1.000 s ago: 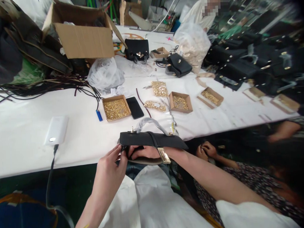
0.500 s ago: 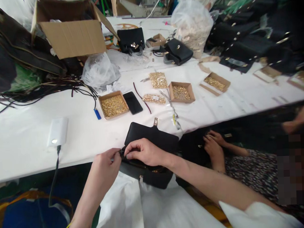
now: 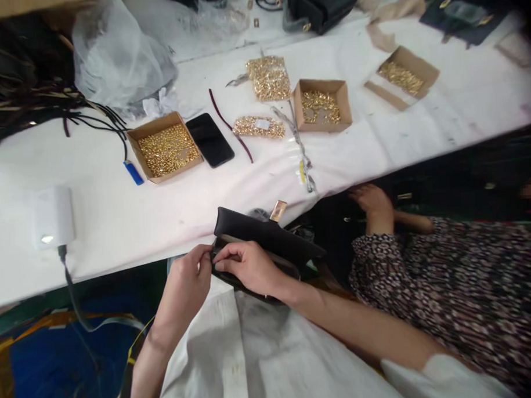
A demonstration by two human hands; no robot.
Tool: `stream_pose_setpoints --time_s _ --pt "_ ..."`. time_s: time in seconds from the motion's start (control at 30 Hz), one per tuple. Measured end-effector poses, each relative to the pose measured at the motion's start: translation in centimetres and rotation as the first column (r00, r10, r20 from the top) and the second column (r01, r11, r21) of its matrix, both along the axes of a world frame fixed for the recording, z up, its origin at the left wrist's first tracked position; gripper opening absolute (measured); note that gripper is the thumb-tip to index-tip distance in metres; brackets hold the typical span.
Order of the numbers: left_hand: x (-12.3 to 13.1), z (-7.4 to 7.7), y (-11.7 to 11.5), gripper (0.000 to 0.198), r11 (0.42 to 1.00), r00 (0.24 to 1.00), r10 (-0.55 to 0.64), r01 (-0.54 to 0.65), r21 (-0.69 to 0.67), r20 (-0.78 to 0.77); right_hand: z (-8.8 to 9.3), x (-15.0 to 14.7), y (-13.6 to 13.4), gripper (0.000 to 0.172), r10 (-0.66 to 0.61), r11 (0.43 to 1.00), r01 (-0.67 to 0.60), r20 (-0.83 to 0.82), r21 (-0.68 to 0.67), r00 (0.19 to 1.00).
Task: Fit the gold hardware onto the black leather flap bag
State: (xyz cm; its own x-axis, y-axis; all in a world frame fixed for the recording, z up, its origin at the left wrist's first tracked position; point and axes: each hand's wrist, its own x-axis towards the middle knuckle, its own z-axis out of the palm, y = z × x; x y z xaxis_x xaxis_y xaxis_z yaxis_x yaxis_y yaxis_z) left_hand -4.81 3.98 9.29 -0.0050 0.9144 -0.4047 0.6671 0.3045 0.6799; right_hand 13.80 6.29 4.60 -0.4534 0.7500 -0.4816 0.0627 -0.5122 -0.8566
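A black handbag [image 3: 271,238] lies in my lap against the table's front edge, its flap raised and a gold clasp [image 3: 278,211] at the flap's end. My left hand [image 3: 188,283] pinches the bag's left end between thumb and fingers. Just beside it, my right hand [image 3: 248,268] reaches over the bag's opening, thumb and forefinger closed near the same corner. Whatever small piece lies between the right fingertips is hidden.
On the white table [image 3: 162,220] are cardboard boxes of gold fittings [image 3: 165,149], a phone [image 3: 210,140], a blue lighter-like piece [image 3: 133,173] and a white power bank [image 3: 54,217] with a cable. At right, close by, sits a co-worker in a patterned garment [image 3: 446,274].
My view has tilted down and closer, so the table things sit higher in the picture. The bag has tipped, its front now less visible. Both hands stay at its left corner.
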Motion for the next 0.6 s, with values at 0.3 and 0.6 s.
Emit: stream_pose_setpoints --time_s 0.3,0.6 --pt "1.3 -2.9 -2.3 0.027 0.992 0.990 0.122 -0.120 0.033 -0.067 -2.1 1.4 0.2 0.010 0.161 0.987 -0.162 0.026 0.026 0.987" --pt "0.7 -4.2 -3.3 0.028 0.977 0.975 0.212 -0.211 0.021 -0.064 -2.0 1.0 0.4 0.008 0.177 0.967 -0.193 0.104 0.169 0.979"
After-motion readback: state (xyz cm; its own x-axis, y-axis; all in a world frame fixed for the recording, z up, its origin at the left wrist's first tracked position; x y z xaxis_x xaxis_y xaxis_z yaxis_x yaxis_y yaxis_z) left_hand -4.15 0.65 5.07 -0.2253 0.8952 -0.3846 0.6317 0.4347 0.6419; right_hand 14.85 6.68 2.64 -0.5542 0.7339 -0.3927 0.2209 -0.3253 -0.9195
